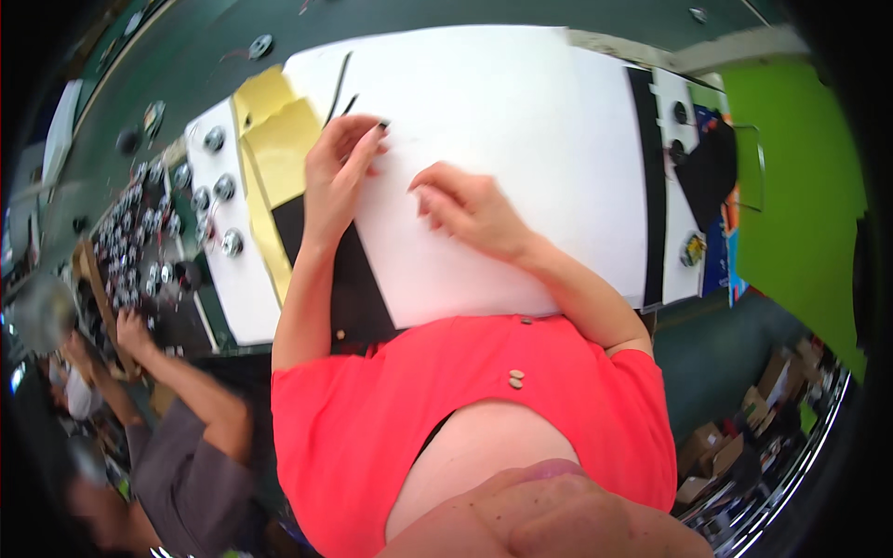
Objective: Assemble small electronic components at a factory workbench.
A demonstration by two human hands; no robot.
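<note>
Over the left part of a white sheet [521, 102] on the table, my left hand [337, 172] is closed, with a small black piece [382, 126] pinched at its fingertips. To its right, my right hand [474, 212] hovers above the same sheet with thumb and fingers pressed together; whether anything is in them is too small to see. Just beyond my left hand lie a thin black strip [340, 79] and a shorter black strip [351, 104]. Yellow paper [282, 144] is beside that hand, and a black sheet [358, 288] extends beneath its forearm.
Small round speakers [223, 186] stand on a white board at the left, with many more massed beyond [139, 223]. A co-worker's hand [135, 333] is near them. At the right are a long black band [646, 186], black round parts [680, 112] and a green surface [791, 186].
</note>
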